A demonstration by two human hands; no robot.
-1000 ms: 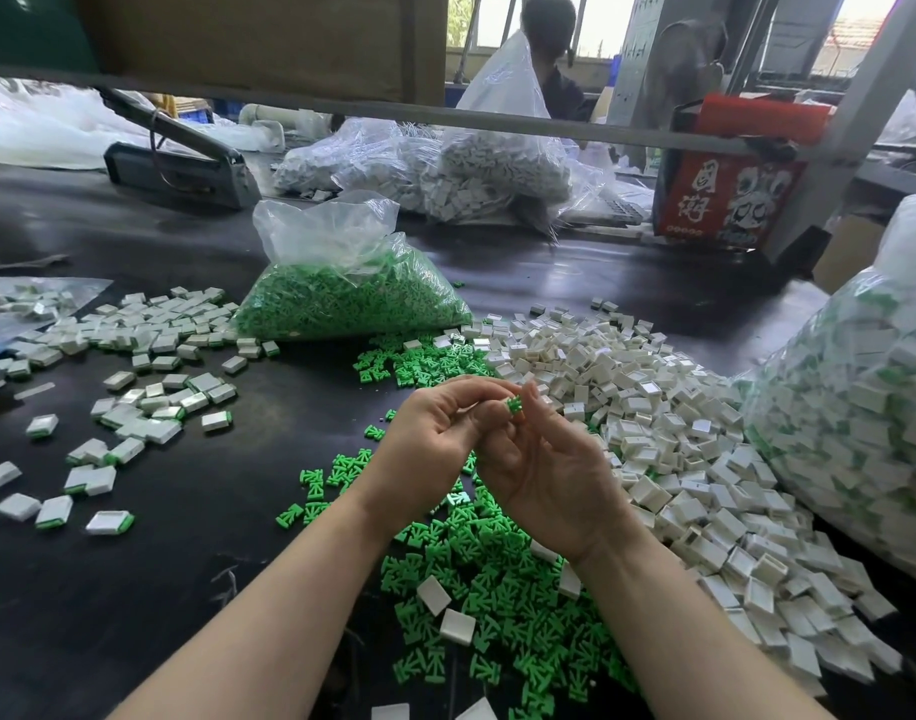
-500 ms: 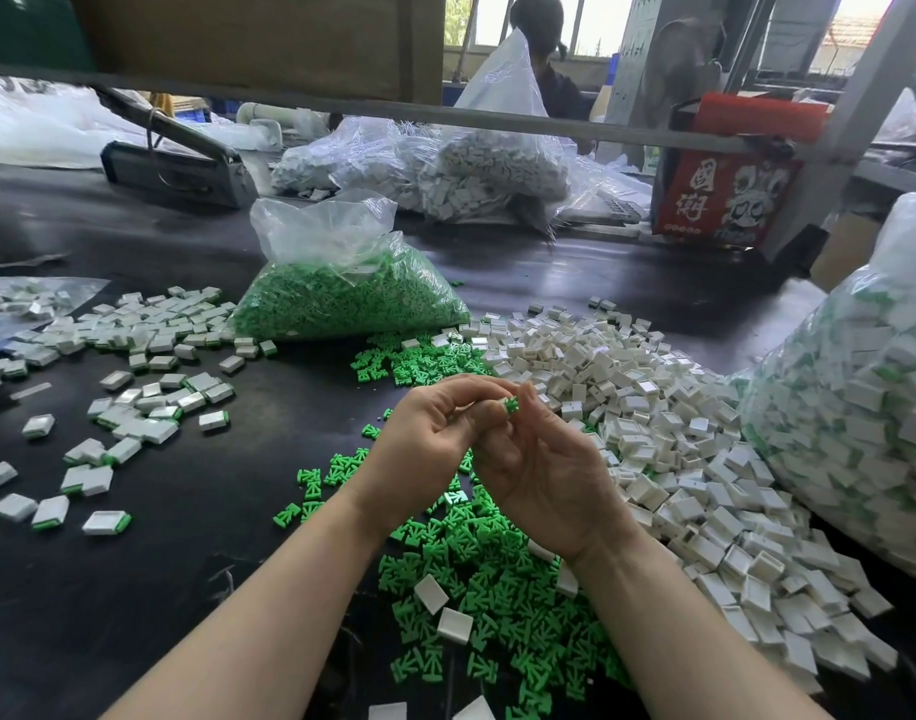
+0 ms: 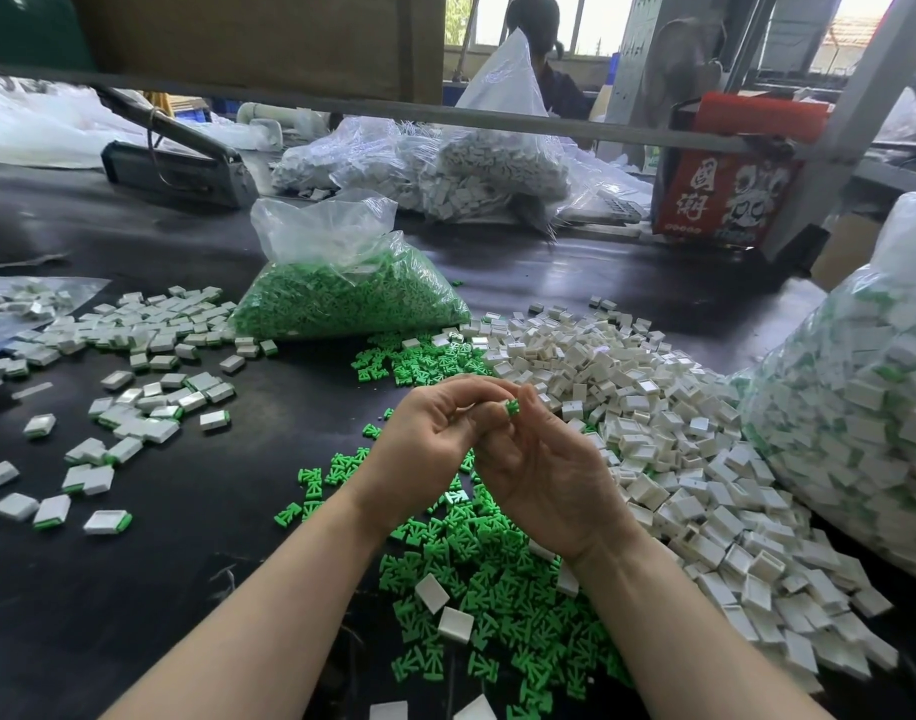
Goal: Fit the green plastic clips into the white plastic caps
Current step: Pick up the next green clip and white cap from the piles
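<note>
Small factory assembly shop, piecework bench. Long dark worktable heaped with loose white caps and green clips; finished pieces scattered to the left. Clear bulk bags hold more: a bag of green clips, a bag of assembled parts on the right. Metal shelf frame overhead. Another worker sits across, by windows.

Bare black table leftward; white caps heaped rightward.
</note>
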